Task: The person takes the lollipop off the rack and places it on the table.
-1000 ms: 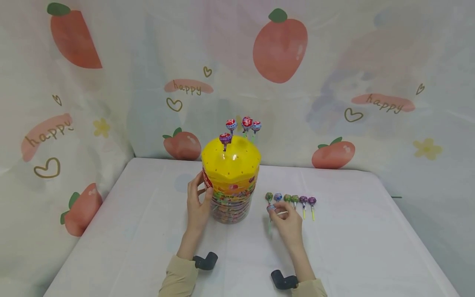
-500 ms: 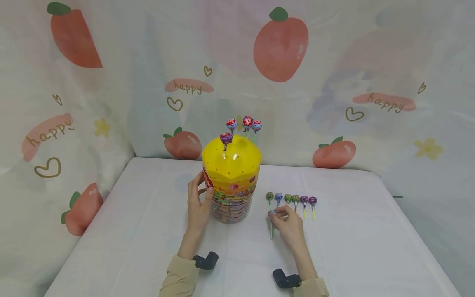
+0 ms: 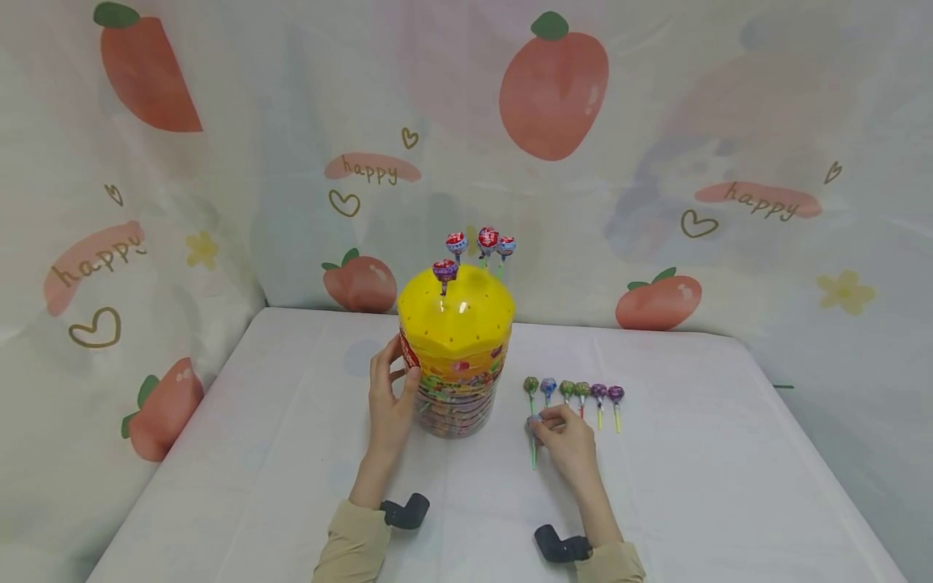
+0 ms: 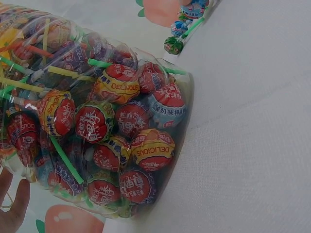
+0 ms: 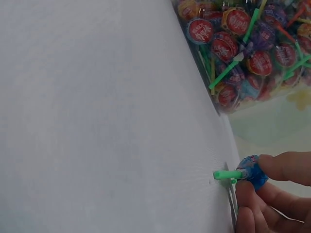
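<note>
A large clear jar [image 3: 455, 405] of wrapped lollipops, with a yellow lid [image 3: 459, 316], stands upright on the white table. Several lollipops [image 3: 445, 272] stick up out of the lid's back part. My left hand [image 3: 389, 405] holds the jar's left side, thumb at the front and fingers curved behind. In the left wrist view its fingertips [image 4: 17, 206] show beside the jar. To the right, low over the table, my right hand [image 3: 568, 437] pinches the head of a blue lollipop [image 5: 252, 172] between thumb and fingers. That lollipop's green stick points toward me.
Several green, blue and purple lollipops [image 3: 615, 394] lie in a row just beyond my right hand, heads away from me. The white table [image 3: 291, 486] meets a fruit-print cloth [image 3: 729, 121] at the back and sides. Black devices [image 3: 561, 544] sit at both wrists.
My right hand has come slightly down and toward me with the blue lollipop, then stays nearly still. The left hand and jar keep their place; the head view shifts a little.
</note>
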Tool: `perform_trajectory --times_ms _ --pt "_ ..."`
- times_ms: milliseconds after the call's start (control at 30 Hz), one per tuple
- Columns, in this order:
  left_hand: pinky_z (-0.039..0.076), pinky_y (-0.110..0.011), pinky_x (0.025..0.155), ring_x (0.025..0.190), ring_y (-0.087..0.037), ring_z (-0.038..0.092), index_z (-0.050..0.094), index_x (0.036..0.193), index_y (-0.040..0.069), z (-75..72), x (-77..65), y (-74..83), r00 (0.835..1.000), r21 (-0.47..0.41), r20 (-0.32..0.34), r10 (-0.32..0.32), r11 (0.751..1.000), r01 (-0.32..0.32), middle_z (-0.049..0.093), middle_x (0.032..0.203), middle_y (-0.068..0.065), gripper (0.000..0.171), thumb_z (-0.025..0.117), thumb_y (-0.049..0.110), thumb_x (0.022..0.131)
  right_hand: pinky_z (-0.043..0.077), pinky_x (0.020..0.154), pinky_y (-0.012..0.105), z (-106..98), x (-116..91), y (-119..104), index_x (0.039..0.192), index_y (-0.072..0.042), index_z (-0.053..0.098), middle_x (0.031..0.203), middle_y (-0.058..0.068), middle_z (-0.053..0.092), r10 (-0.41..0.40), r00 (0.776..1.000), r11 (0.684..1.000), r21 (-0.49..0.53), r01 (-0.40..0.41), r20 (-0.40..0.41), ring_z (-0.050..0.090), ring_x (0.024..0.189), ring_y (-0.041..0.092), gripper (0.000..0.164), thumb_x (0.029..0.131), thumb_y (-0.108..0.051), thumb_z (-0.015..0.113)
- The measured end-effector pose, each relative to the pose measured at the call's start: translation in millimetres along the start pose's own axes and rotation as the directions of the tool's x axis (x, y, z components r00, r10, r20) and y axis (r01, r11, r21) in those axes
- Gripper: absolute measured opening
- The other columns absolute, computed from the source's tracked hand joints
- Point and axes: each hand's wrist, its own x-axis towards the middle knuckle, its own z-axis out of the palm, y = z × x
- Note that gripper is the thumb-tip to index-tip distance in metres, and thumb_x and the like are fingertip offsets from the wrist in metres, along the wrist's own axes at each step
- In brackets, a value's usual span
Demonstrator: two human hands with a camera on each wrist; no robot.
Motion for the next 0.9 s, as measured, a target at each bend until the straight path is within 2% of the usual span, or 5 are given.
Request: perform_trajectory --times_ms 333,467,567,700,900 --pt "0.044 -0.052 0.100 0.128 -0.020 0.043 0.037 0.146 0.022 0.1 0.0 0.7 1.000 -0.021 0.008 -0.008 1.000 0.009 0.045 0.138 -0.008 0.054 0.057 0.023 0.096 0.043 0.055 0.020 2.6 0.7 2.4 0.102 0.001 0.065 0.085 0.011 0.067 -0.005 1.000 0.999 -0.034 0.004 -0.019 0.065 0.062 0.010 0.025 0.085 -0.016 0.070" --pt "0.044 -0.054 0.100 0.128 -0.021 0.043 0.037 0.146 0.021 -0.1 0.4 0.8 1.000 -0.021 0.007 -0.003 1.000 0.003 0.045 0.138 -0.008 0.054 0.057 0.021 0.096 0.044 0.055 0.019 2.5 0.7 2.3 0.102 0.002 0.065 0.085 0.012 0.067 -0.004 1.000 1.000 -0.026 0.004 -0.021 0.066 0.062 0.011 0.025 0.085 -0.016 0.070" --pt "0.043 -0.056 0.101 0.129 -0.026 0.043 0.036 0.146 0.014 -0.6 0.6 7.6 1.000 -0.027 0.013 -0.019 0.999 0.019 0.044 0.139 -0.013 0.055 0.056 0.012 0.095 0.045 0.056 0.020 1.0 -0.2 2.1 0.103 0.001 0.065 0.085 0.012 0.068 -0.011 1.000 0.999 -0.033 0.011 -0.021 0.065 0.062 0.011 0.025 0.085 -0.015 0.069" --pt "0.043 -0.055 0.101 0.129 -0.025 0.043 0.036 0.147 0.014 -0.6 0.4 7.3 1.000 -0.027 0.015 -0.024 0.999 0.024 0.044 0.139 -0.013 0.056 0.056 0.011 0.095 0.045 0.058 0.023 -2.3 -1.8 0.8 0.104 0.000 0.065 0.086 0.012 0.068 -0.018 0.999 0.998 -0.065 0.016 -0.037 0.065 0.061 0.010 0.026 0.085 -0.016 0.069" --pt "0.045 -0.050 0.099 0.127 -0.018 0.043 0.037 0.147 0.022 0.2 0.2 -1.0 1.000 -0.019 0.006 0.008 1.000 -0.008 0.045 0.137 -0.007 0.054 0.057 0.022 0.096 0.043 0.058 0.023 -6.9 -2.5 -2.9 0.105 -0.002 0.066 0.090 0.013 0.068 -0.029 0.996 0.997 -0.079 0.022 -0.085 0.062 0.066 0.011 0.027 0.084 -0.020 0.070"
